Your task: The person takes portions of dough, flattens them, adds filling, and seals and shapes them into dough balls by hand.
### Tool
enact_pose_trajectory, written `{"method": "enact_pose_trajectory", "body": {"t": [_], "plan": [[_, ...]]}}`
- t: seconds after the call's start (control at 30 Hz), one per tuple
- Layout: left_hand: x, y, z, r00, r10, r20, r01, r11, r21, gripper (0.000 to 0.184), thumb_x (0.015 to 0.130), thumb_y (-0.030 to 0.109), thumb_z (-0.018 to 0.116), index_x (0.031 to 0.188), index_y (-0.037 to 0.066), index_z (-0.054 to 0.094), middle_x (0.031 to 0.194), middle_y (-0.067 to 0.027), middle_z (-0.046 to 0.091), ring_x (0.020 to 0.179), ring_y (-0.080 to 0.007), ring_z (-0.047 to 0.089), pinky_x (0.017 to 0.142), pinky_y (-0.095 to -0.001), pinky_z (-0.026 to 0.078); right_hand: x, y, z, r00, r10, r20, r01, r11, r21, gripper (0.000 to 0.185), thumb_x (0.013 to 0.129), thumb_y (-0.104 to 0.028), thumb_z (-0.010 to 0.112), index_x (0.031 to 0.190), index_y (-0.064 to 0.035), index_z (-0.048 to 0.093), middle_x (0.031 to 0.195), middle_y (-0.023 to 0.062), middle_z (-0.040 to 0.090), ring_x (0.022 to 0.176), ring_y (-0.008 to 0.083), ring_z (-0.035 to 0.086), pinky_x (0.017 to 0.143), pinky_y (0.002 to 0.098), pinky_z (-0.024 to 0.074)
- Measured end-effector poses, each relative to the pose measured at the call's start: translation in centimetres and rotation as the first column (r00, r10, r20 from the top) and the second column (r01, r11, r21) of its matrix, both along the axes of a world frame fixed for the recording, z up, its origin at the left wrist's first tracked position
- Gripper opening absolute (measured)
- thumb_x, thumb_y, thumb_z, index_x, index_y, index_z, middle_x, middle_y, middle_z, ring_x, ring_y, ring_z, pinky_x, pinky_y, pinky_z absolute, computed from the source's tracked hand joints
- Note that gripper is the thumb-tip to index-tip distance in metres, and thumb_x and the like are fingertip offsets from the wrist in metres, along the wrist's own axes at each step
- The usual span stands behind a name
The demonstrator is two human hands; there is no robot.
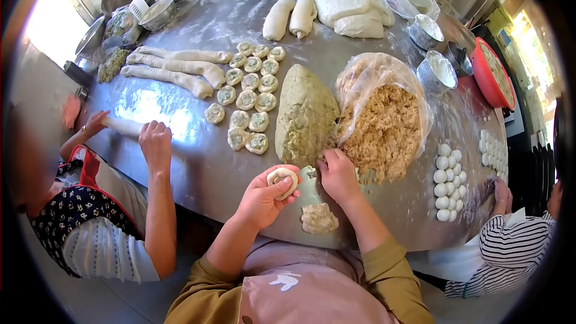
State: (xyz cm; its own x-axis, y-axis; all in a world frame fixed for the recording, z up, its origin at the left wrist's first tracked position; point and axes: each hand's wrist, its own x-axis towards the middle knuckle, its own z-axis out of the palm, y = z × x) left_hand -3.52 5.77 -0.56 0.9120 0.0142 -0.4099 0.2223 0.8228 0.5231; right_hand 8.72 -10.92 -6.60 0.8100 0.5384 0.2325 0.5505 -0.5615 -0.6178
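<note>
My left hand point(267, 198) is closed around a small cupped dough wrapper point(282, 175), thumb pressed into its middle. Between the green-flecked filling mound point(305, 114) and the crumbly tan filling point(384, 126) in its plastic bag, my right hand point(339, 175) reaches the near edge with fingers curled together. What those fingers hold, if anything, is hidden. Just in front of me lies a lumpy pile of pale dough pieces point(318, 218). Several round dough pieces with green centres point(246, 100) stand in rows left of the mound.
At left, a co-worker's hands point(156, 144) roll a dough strip; long dough ropes point(174, 69) lie beyond. Dough rolls point(279, 18) and a large dough mass point(351, 6) sit at the back. White balls point(447, 183), metal bowls point(437, 73) and a red basin point(492, 75) are right, near another person's hand.
</note>
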Motion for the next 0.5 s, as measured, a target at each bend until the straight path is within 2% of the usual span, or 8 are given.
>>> {"method": "enact_pose_trajectory", "body": {"t": [0.1,0.2,0.23,0.3,0.37,0.4,0.43,0.5], "plan": [[-0.4,-0.2,0.1,0.999,0.04,-0.026,-0.039,0.998,0.041,0.029,0.092,0.007,0.054,0.121,0.003,0.053,0.101,-0.0136,0.062,0.082,-0.0214,0.061,0.072,-0.0285,0.052,-0.8,-1.4,0.9,0.996,0.04,-0.082,-0.036,0.998,0.053,0.024,0.08,-0.01,0.067,0.101,-0.001,0.06,0.093,0.0167,0.06,0.082,0.0364,0.06,0.07,0.0414,0.0499],[-1.4,0.3,-0.4,0.998,0.053,0.028,-0.052,0.998,-0.044,0.038,0.095,0.016,0.052,0.131,0.004,0.046,0.1,-0.013,0.063,0.091,-0.0224,0.061,0.078,-0.032,0.052,-2.2,-1.2,3.0,0.994,0.025,-0.11,-0.016,0.997,0.078,0.026,0.08,-0.011,0.068,0.102,-0.0008,0.06,0.096,0.0164,0.059,0.086,0.0362,0.06,0.071,0.0404,0.0505],[-1.5,0.0,-0.6,0.998,0.069,-0.008,-0.069,0.997,-0.031,0.036,0.096,0.017,0.051,0.129,0.004,0.047,0.1,-0.0129,0.063,0.09,-0.0223,0.062,0.077,-0.0317,0.052,-2.7,-0.9,3.4,0.993,0.009,-0.117,0.001,0.997,0.079,0.026,0.08,-0.011,0.067,0.103,-0.0006,0.06,0.097,0.0162,0.059,0.087,0.0362,0.06,0.072,0.04,0.0509],[-1.4,-0.6,-0.8,0.993,0.093,-0.072,-0.093,0.996,0.001,0.032,0.097,0.019,0.051,0.125,0.004,0.05,0.099,-0.0128,0.063,0.088,-0.022,0.062,0.076,-0.0312,0.053,-3.1,-0.4,1.3,1.0,0.002,-0.007,-0.002,1.0,-0.024,0.032,0.078,-0.016,0.071,0.103,0.0009,0.059,0.098,0.0156,0.059,0.086,0.0348,0.06,0.071,0.039,0.0509],[-1.4,-1.0,-1.4,0.997,0.03,-0.073,-0.027,0.999,0.047,0.028,0.098,0.02,0.05,0.121,0.003,0.053,0.099,-0.0122,0.063,0.086,-0.0215,0.063,0.075,-0.0302,0.054,-3.0,0.0,0.2,0.999,-0.003,0.036,0.007,0.991,-0.131,0.036,0.077,-0.019,0.073,0.103,0.0016,0.059,0.098,0.0158,0.059,0.085,0.0342,0.06,0.07,0.0386,0.0508],[-1.5,-1.3,-1.6,0.997,-0.002,-0.077,0.007,0.998,0.067,0.027,0.098,0.021,0.05,0.118,0.003,0.055,0.099,-0.012,0.063,0.085,-0.0213,0.063,0.074,-0.0297,0.054,-2.8,-0.1,0.2,1.0,0.006,0.027,-0.003,0.993,-0.115,0.033,0.077,-0.019,0.072,0.1,0.0004,0.06,0.097,0.0162,0.06,0.079,0.0343,0.06,0.067,0.0393,0.0506],[-1.4,-1.5,-1.5,0.996,-0.017,-0.083,0.022,0.998,0.061,0.024,0.098,0.021,0.051,0.112,0.003,0.057,0.097,-0.0108,0.063,0.082,-0.0203,0.063,0.071,-0.0279,0.054,-2.5,-0.5,0.4,0.996,0.011,-0.086,-0.017,0.997,-0.077,0.029,0.078,-0.017,0.072,0.099,0.0002,0.061,0.096,0.0152,0.06,0.077,0.032,0.06,0.066,0.0376,0.0507],[-1.2,-1.7,-2.2,0.993,-0.096,-0.072,0.105,0.985,0.139,0.026,0.099,0.023,0.05,0.116,0.003,0.055,0.103,-0.0084,0.062,0.089,-0.0184,0.063,0.081,-0.0308,0.053,-2.2,-1.3,2.2,0.953,0.03,-0.3,-0.03,1.0,0.003,0.023,0.081,-0.013,0.07,0.097,-0.0002,0.062,0.093,0.0133,0.061,0.073,0.0274,0.061,0.064,0.0344,0.0508]]}}
